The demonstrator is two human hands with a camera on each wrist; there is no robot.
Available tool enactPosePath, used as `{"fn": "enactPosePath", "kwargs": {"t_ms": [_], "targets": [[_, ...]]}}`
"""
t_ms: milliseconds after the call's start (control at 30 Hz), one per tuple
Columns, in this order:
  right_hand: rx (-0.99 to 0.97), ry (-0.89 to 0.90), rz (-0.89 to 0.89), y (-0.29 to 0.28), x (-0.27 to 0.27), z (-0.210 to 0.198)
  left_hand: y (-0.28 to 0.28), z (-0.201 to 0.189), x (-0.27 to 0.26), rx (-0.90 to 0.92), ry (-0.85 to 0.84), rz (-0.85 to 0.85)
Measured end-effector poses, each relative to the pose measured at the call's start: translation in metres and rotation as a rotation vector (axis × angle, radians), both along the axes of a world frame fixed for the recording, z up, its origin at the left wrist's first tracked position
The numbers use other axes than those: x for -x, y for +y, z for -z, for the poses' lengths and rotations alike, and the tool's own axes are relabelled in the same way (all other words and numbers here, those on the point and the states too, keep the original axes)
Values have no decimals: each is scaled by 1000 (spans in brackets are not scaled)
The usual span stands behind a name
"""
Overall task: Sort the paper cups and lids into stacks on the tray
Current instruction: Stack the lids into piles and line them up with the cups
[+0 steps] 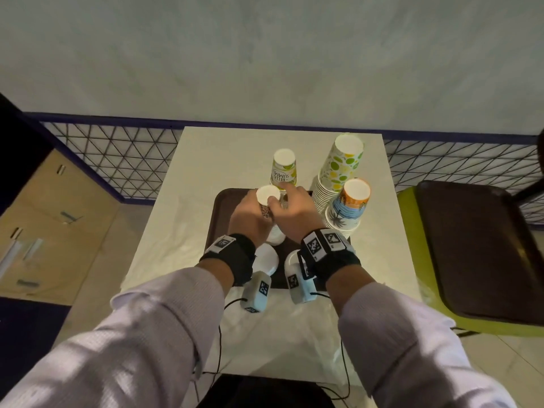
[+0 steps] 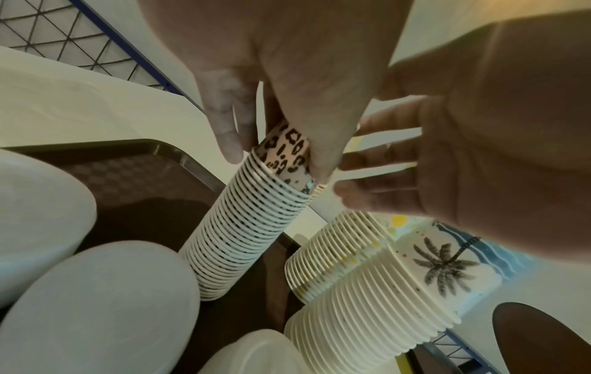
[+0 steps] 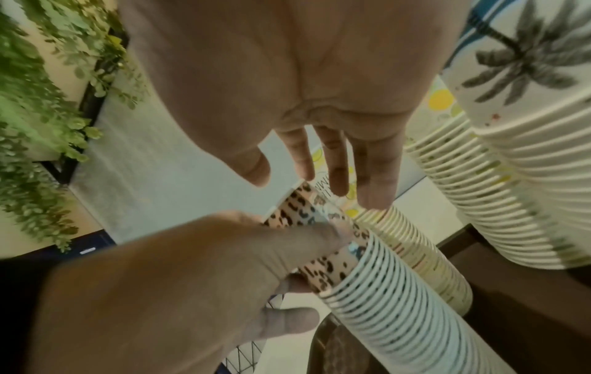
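Observation:
On the brown tray (image 1: 221, 210) a tall stack of leopard-print paper cups (image 2: 249, 227) stands upside down. My left hand (image 1: 259, 209) grips its top cup (image 2: 289, 157) between thumb and fingers. My right hand (image 1: 290, 198) hovers beside that cup with straight fingers (image 3: 332, 167), holding nothing; its thumb lies near the cup's white base (image 1: 268, 194). A yellow "Hello Summer" stack (image 1: 284, 169) stands behind. A lime-dotted stack (image 1: 341, 163) and a palm-print stack (image 1: 350, 207) stand at the tray's right. White lids (image 2: 96, 303) lie on the tray's near side, partly hidden by my wrists.
The tray sits on a small white table (image 1: 176, 231). A green chair (image 1: 412, 260) at the right carries a second brown tray (image 1: 477, 248). Cardboard boxes (image 1: 53, 231) lie on the floor at the left, and a wire-grid fence (image 1: 117, 160) runs behind.

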State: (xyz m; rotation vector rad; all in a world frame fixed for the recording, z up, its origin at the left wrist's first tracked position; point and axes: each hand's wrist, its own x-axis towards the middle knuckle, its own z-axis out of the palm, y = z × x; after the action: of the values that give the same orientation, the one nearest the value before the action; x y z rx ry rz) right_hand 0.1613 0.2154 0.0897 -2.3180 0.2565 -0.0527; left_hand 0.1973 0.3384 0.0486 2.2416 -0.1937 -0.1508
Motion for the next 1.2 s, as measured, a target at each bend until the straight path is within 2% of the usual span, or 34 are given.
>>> {"fn": "enactPosePath", "kwargs": {"t_ms": [100, 300, 600, 800, 967, 1200], "targets": [[42, -106, 58, -5, -5, -11, 7, 4, -5, 8, -46, 21], [57, -100, 162, -11, -34, -36, 22, 7, -12, -68, -163, 36], [157, 42, 95, -11, -75, -25, 45, 3, -40, -140, -73, -37], [169, 141, 63, -18, -87, -5, 66, -6, -54, -94, 7, -85], [186, 109, 124, -13, -94, 12, 78, -12, -66, -9, 63, -146], [176, 48, 60, -19, -88, 18, 84, -14, -71, 28, 93, -136]]}}
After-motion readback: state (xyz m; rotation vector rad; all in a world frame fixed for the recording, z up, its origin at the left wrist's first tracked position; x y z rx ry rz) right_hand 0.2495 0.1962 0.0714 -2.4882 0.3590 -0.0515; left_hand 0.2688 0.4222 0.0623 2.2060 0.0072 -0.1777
